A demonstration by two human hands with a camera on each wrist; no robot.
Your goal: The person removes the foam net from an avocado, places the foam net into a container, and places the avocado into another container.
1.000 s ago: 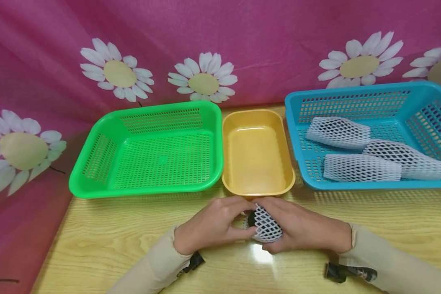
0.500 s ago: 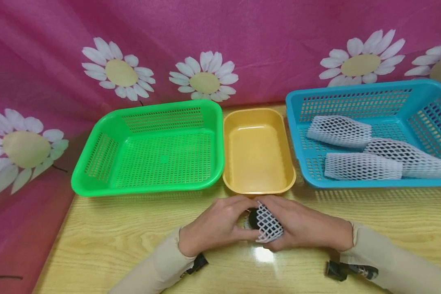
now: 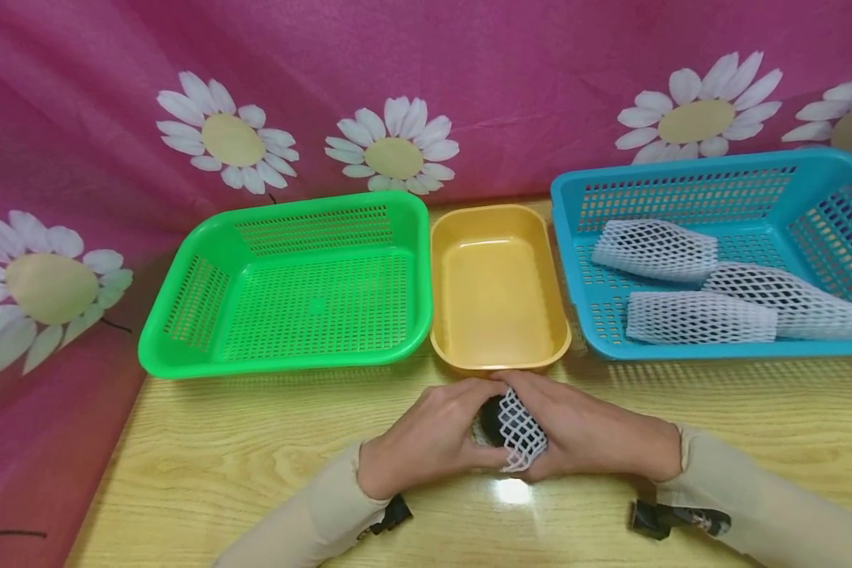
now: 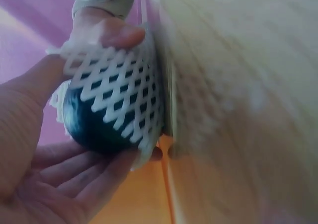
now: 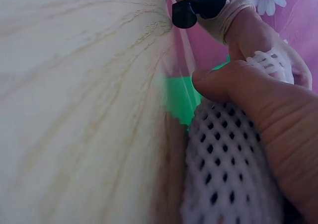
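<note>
White foam mesh sleeve [image 3: 526,432], inward from left edge of desk [image 3: 241,442], is clamped by left hand [image 3: 436,430] and right hand [image 3: 585,430] fingers, dark-green item [image 4: 94,127] now further bared.

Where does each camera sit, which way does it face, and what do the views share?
Head: worn on the head, facing forward and down over the table; left hand, right hand and both sleeves show.
Left wrist: on that wrist, facing the dark object in white netting; left hand near, right hand beyond.
Right wrist: on that wrist, facing along the white netting; right hand near, left hand beyond.
Shared: head and left wrist both show the dark object partly uncovered.
</note>
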